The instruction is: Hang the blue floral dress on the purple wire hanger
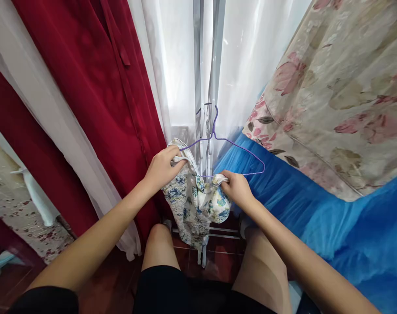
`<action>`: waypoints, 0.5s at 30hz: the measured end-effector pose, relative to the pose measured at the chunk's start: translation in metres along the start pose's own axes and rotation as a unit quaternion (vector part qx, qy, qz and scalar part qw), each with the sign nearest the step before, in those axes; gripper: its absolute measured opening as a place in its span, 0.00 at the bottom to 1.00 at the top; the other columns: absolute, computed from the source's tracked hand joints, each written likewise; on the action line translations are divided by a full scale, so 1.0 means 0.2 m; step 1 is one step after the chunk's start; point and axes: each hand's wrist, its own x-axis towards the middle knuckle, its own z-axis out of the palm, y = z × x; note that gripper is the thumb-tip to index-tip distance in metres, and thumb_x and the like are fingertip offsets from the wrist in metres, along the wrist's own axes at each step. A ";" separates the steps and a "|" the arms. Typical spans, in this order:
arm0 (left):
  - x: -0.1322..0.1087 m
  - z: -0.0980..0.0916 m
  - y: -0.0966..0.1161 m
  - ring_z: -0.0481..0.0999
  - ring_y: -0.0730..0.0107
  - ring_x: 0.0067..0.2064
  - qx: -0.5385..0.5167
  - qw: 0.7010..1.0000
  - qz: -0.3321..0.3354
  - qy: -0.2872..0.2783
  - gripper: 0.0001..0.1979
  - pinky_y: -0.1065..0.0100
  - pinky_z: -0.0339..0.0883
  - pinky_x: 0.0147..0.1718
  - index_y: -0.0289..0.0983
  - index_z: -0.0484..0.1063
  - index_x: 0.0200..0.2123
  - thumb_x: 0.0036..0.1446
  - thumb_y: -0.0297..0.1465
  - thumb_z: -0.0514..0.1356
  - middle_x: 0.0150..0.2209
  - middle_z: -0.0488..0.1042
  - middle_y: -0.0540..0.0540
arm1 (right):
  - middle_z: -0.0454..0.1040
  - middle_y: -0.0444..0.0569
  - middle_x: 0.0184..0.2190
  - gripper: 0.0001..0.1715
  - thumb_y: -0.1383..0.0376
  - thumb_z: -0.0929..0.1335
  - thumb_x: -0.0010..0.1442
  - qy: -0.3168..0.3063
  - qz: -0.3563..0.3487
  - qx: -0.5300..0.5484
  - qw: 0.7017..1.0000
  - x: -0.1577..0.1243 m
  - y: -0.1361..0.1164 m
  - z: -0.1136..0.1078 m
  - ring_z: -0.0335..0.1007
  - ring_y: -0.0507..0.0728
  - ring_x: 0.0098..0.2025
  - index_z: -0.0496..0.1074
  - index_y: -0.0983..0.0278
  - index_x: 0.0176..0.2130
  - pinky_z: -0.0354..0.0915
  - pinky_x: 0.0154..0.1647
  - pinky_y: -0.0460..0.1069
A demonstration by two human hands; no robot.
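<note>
While both hands pinch the floral garment (193, 205), it hangs partly on the purple hanger (214, 128) by the metal rack (198, 65). Left hand (162, 168) is clenched on fabric at the hanger's left end. Right hand (237, 187) grasps fabric at the bottom bar. Red cloth (103, 87) is left, blue cloth (299, 196) right.

2 hands (161, 168) (237, 187) on hangered garment (195, 198)

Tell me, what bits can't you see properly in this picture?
Head view:
Left end of the purple hanger: covered by the left hand and the patterned garment.
Right hand fingertips: tucked into the garment.
Top of the metal rack: cut off by the upper edge.
Garment's shape: too bunched to tell.
</note>
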 end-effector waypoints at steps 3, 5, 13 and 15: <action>0.04 0.06 -0.01 0.71 0.66 0.36 0.009 0.993 -0.034 0.117 0.12 0.67 0.63 0.37 0.38 0.69 0.34 0.63 0.41 0.62 0.36 0.73 0.48 | 0.82 0.51 0.37 0.26 0.70 0.63 0.57 0.128 -0.010 0.099 0.987 -0.03 0.12 -0.09 0.74 0.58 0.32 0.77 0.64 0.53 0.65 0.35 0.50; 0.05 0.08 -0.04 0.72 0.66 0.36 0.011 0.987 -0.038 0.157 0.14 0.68 0.63 0.37 0.38 0.69 0.37 0.61 0.43 0.64 0.36 0.72 0.48 | 0.80 0.50 0.33 0.26 0.66 0.64 0.61 0.243 0.026 0.117 0.963 -0.03 0.23 -0.19 0.68 0.56 0.27 0.73 0.66 0.57 0.64 0.32 0.50; 0.04 0.03 -0.15 0.72 0.63 0.39 -0.025 0.988 -0.112 0.101 0.15 0.67 0.61 0.38 0.38 0.72 0.40 0.64 0.45 0.59 0.40 0.75 0.46 | 0.58 0.40 0.14 0.32 0.46 0.73 0.55 0.068 0.097 0.213 0.970 0.04 0.37 -0.53 0.51 0.49 0.19 0.62 0.62 0.16 0.48 0.20 0.47; 0.01 0.05 -0.23 0.70 0.65 0.37 -0.140 0.976 -0.158 0.052 0.17 0.68 0.60 0.38 0.37 0.72 0.35 0.64 0.46 0.58 0.34 0.74 0.48 | 0.67 0.44 0.17 0.29 0.47 0.75 0.55 0.041 0.111 0.289 0.950 0.02 0.35 -0.55 0.61 0.52 0.20 0.69 0.65 0.19 0.55 0.20 0.47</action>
